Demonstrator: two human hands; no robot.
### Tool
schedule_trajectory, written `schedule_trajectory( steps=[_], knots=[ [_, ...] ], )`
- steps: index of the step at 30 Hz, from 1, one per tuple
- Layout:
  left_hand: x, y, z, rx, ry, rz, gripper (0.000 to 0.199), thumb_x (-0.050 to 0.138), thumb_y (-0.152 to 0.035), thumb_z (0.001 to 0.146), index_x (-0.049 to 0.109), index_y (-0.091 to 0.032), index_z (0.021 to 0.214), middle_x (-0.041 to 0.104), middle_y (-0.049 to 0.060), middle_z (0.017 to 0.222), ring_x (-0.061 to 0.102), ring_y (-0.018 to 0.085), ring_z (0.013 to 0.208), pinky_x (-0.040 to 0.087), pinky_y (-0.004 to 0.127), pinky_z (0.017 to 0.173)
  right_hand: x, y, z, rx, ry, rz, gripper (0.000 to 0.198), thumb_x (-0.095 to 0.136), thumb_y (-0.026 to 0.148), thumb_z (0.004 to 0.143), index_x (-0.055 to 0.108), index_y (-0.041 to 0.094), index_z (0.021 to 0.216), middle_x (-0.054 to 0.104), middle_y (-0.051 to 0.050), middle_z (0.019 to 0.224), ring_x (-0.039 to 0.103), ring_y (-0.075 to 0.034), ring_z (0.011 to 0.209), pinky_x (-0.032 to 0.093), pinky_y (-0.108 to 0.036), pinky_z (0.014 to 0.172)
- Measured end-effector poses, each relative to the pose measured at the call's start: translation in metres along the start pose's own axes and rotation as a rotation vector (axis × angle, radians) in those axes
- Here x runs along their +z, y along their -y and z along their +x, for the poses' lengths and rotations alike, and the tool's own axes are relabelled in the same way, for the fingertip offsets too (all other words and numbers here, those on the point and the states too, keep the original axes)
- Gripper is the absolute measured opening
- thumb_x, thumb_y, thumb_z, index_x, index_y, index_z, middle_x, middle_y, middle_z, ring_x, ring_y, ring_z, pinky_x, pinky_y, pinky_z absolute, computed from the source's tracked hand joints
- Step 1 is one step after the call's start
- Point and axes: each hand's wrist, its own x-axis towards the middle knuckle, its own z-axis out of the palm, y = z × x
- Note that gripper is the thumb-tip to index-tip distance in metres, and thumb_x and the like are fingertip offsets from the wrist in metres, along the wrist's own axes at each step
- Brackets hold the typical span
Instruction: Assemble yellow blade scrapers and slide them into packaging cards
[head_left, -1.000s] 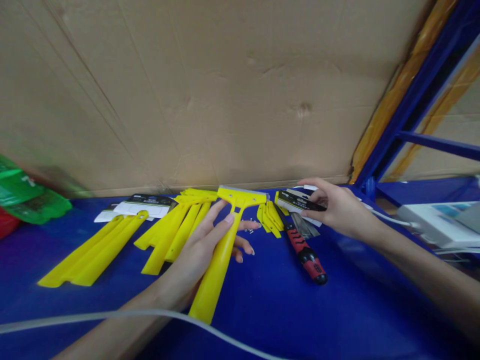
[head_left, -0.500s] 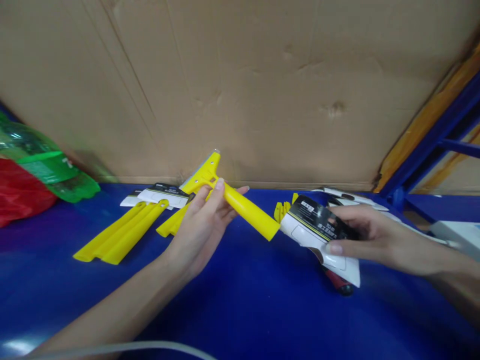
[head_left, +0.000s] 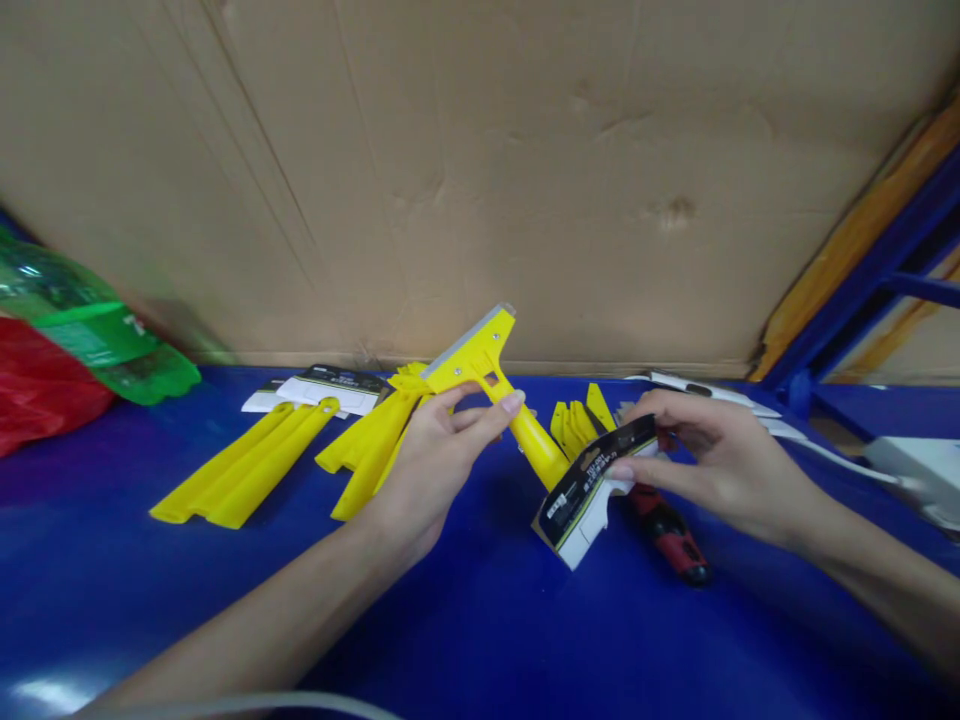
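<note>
My left hand (head_left: 442, 450) is closed around the neck of a yellow scraper (head_left: 534, 448), whose grey-edged head tilts up toward the cardboard. My right hand (head_left: 705, 455) pinches a black-and-white printed packaging card (head_left: 589, 500) by its right end. The card is bent and lies against the lower end of the scraper's handle; whether the handle passes into it is hidden. Behind the card are more yellow scraper parts (head_left: 574, 425). Under my right hand lies a red-and-black tool handle (head_left: 675, 540), its front part covered.
Yellow handles (head_left: 247, 465) and several yellow pieces (head_left: 367, 440) lie on the blue table (head_left: 480, 640) at left, beside printed cards (head_left: 330, 390). A green bottle (head_left: 105, 335) and red bag (head_left: 45, 385) are far left. A white box (head_left: 911, 475) with a cable sits right. Cardboard (head_left: 480, 180) stands behind.
My left hand has moved right with the scraper, toward the card. My right hand has swung the card down and left, so it now meets the handle's end.
</note>
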Motion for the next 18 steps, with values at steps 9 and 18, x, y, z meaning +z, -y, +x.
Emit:
schedule_trajectory(
  steps=[9, 18],
  knots=[
    [-0.002, 0.004, 0.002, 0.005, -0.028, -0.096, 0.028, 0.091, -0.030, 0.077, 0.068, -0.018, 0.088, 0.076, 0.003, 0.096, 0.069, 0.019, 0.097, 0.051, 0.033, 0.092, 0.005, 0.009, -0.007, -0.033, 0.093, -0.019, 0.036, 0.079, 0.052, 0.087, 0.069, 0.022, 0.071, 0.058, 0.003, 0.060, 0.049, -0.013, 0.053, 0.038, -0.028, 0.051],
    [-0.007, 0.009, 0.003, -0.052, -0.017, -0.114, 0.022, 0.088, -0.027, 0.081, 0.072, -0.016, 0.091, 0.072, 0.005, 0.098, 0.066, 0.019, 0.097, 0.052, 0.035, 0.093, 0.002, 0.008, -0.004, 0.027, 0.052, 0.080, 0.027, 0.078, 0.044, 0.090, 0.071, 0.022, 0.076, 0.066, 0.001, 0.070, 0.059, -0.015, 0.060, 0.048, -0.028, 0.056]
  ],
)
